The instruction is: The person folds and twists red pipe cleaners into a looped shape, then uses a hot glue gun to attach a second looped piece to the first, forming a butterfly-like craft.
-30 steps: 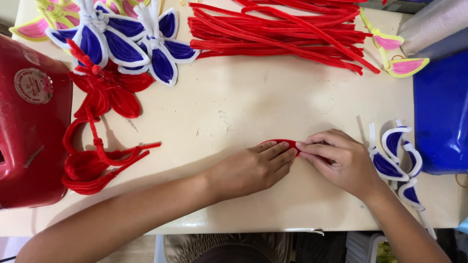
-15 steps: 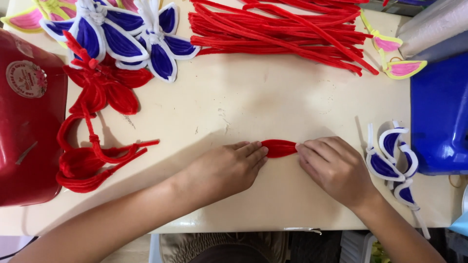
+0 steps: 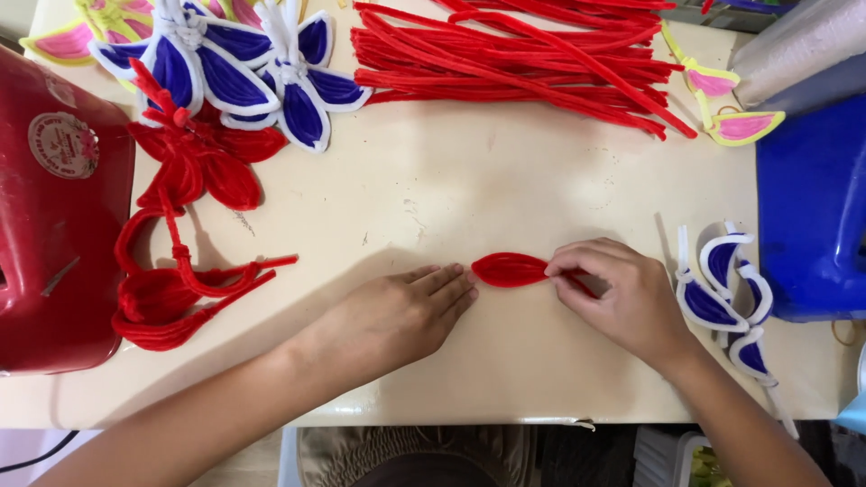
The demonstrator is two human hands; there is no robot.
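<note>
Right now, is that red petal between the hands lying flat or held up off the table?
Lying flat: the red petal rests on the table, right hand pinching one end, left hand flat beside it.

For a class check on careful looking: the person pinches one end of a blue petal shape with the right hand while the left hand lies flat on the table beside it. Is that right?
Not quite. The petal shape pinched by the right hand is red, not blue, as the head view shows. The left hand does lie flat on the table beside it.
</note>
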